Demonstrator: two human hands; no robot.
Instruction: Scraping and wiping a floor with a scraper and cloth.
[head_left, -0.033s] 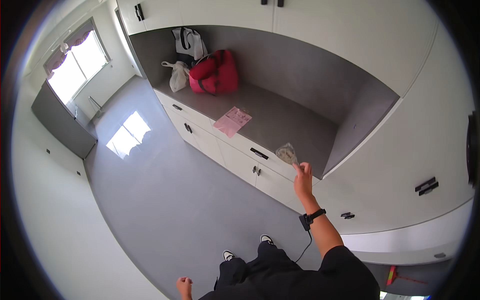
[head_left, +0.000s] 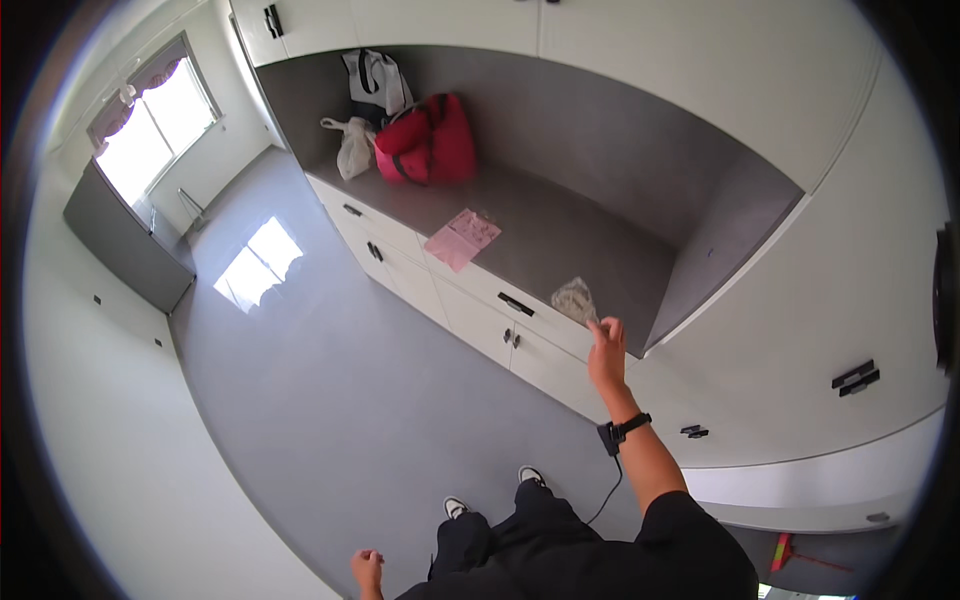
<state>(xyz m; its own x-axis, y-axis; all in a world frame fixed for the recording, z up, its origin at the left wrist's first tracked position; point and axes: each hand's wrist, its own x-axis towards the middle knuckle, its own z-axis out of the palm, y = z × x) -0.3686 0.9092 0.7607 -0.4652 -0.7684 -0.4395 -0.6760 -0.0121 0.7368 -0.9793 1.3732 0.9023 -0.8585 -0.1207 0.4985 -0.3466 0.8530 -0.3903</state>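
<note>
Small crumpled pale cloth [head_left: 574,298] at the front edge of the grey desk [head_left: 600,235], near its right end. Right hand [head_left: 605,348] raised to it from about five o'clock, fingertips [head_left: 598,326] at the cloth's lower edge, fingers loosely curled and only narrowly parted; touching or pinching, cannot tell. Dark band with a trailing cord on that wrist. Left hand [head_left: 366,568] low at the bottom of the view, well apart, curled shut, holding nothing visible. Flat pink paper sheet [head_left: 462,238] at ten o'clock from the cloth, lying on the desk's front edge. Farther at eleven o'clock, red bag [head_left: 430,140] against the back wall, white plastic bag [head_left: 354,146] just beside it. White drawers [head_left: 480,305] with dark handles below the desk. Nothing between hand and cloth.
</note>
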